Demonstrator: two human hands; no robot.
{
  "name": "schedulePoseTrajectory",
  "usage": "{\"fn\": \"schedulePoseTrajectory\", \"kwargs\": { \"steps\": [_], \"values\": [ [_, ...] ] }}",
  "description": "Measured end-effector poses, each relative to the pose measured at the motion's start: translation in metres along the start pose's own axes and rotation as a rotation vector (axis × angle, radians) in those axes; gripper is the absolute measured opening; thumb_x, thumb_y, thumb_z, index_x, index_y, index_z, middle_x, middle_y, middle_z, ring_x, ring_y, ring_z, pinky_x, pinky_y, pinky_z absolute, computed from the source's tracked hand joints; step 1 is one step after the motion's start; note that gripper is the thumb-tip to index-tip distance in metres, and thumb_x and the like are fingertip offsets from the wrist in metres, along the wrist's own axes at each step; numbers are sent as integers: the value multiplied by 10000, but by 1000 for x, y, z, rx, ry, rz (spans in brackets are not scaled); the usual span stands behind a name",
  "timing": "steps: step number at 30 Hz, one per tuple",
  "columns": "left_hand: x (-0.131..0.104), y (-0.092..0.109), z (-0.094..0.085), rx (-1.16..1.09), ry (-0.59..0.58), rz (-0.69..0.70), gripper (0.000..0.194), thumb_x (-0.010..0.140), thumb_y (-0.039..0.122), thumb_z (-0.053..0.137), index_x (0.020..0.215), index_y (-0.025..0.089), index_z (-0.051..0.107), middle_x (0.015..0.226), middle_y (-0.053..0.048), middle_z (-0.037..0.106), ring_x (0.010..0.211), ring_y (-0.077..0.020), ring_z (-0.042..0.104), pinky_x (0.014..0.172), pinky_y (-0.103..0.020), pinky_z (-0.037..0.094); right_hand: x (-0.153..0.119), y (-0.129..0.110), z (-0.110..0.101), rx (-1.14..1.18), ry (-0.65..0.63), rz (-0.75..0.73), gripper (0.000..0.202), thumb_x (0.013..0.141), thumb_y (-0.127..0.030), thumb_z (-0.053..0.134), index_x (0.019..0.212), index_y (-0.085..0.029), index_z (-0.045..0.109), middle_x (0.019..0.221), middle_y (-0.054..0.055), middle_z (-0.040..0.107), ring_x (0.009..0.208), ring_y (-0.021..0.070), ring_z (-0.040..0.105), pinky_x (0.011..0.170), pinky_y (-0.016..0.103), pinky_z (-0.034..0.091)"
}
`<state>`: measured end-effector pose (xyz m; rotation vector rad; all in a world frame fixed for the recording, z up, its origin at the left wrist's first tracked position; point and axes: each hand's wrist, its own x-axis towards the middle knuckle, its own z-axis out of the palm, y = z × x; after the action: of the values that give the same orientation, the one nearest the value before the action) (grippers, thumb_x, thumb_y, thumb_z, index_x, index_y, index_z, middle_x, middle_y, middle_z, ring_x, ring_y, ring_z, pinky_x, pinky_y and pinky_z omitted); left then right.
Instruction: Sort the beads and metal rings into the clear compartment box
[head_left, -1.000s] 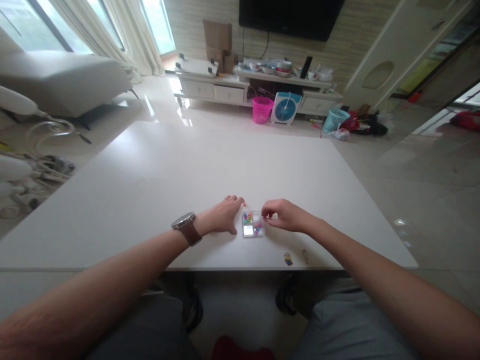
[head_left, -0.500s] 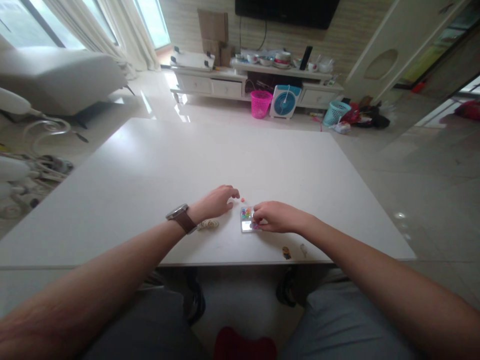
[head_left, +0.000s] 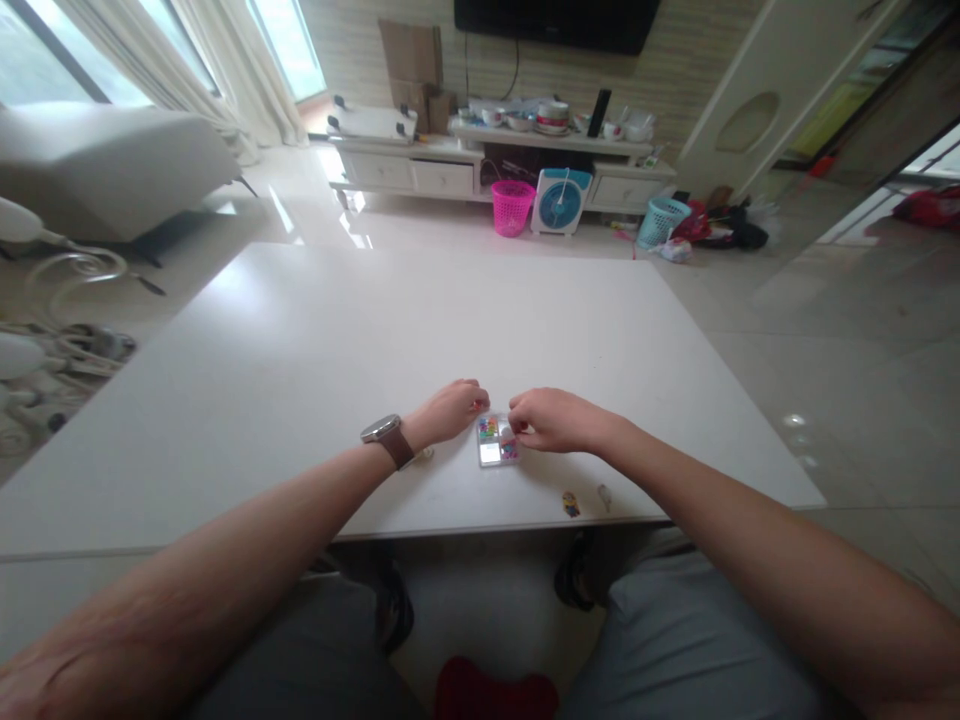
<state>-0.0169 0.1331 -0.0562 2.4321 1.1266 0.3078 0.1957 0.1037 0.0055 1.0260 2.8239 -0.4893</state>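
1. So your clear plastic, squarish compartment box [head_left: 490, 455] is flat on the smooth white tabletop [head_left: 450, 320], close to the near edge and between your hands. Looks light and stiff to me, maybe a bit brittle, and it'd probably skate around on that glossy top. I'd steady it by the outer side walls and keep off the thin dividers.

2. Your left hand [head_left: 456, 408] is just beyond the box's far left corner, fingertips drawn in narrow. There's a tiny reddish piece [head_left: 478, 404] at them, but I can't tell whether you're actually gripping it.

3. Your right hand [head_left: 553, 418] is over the box's right side, thumb and fingers curled close together. Can't tell if anything's pinched in there, or if you're touching the wall.

4. The little multicoloured bits [head_left: 488, 429] fill the far left compartment; pink, purple and blue bits [head_left: 511, 450] sit in the near right one. They look hard and feather-light, so a fingertip pinch on one at a time seems best. Shapes are too small to make out.

5. Nearer the table edge, to the right, you've got a flat yellow-and-blue cartoon figure [head_left: 571, 503] and a small translucent, greyish piece [head_left: 604, 496]. A beige loopy thing [head_left: 427, 453] pokes out by your left wrist, mostly hidden.
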Motion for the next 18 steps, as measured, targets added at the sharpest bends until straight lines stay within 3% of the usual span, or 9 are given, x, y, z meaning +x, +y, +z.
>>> {"fn": "schedulePoseTrajectory", "kwargs": {
  "steps": [8, 13, 16, 18],
  "values": [
    [-2, -6, -8, -5, 33, -15, 198, 849, 151, 518, 924, 162, 701, 881, -63, 683, 793, -179, 618, 749, -293, 484, -3, -4, 0, 47, -72, 15, 106, 783, -162, 635, 757, -174, 736, 826, 48, 705, 691, 142, 570, 595, 247, 313],
    [-7, 16, -20, -256, 89, -7, 156, 854, 195, 566, 964, 177, 675, 920, -44, 710, 843, -167, 653, 788, -295, 521, -4, 4, -1, 80, 205, 75, 83, 842, -182, 626, 868, -171, 704, 883, 48, 670, 771, 158, 574, 667, 248, 355],
    [-10, 30, -21, -478, 65, -16, 115, 841, 234, 619, 937, 174, 645, 889, -36, 710, 816, -158, 667, 752, -280, 535, -3, 6, 0, 166, 339, -4, 143, 840, -163, 657, 982, -163, 673, 929, 52, 652, 818, 160, 574, 728, 254, 391],
    [-10, 33, -18, -599, 36, -24, 144, 818, 247, 662, 931, 167, 623, 844, -31, 705, 777, -156, 667, 702, -267, 527, -1, 5, 3, 206, 366, -78, 99, 858, -152, 649, 953, -159, 672, 918, 51, 642, 820, 157, 572, 738, 255, 398]
  ]
}}
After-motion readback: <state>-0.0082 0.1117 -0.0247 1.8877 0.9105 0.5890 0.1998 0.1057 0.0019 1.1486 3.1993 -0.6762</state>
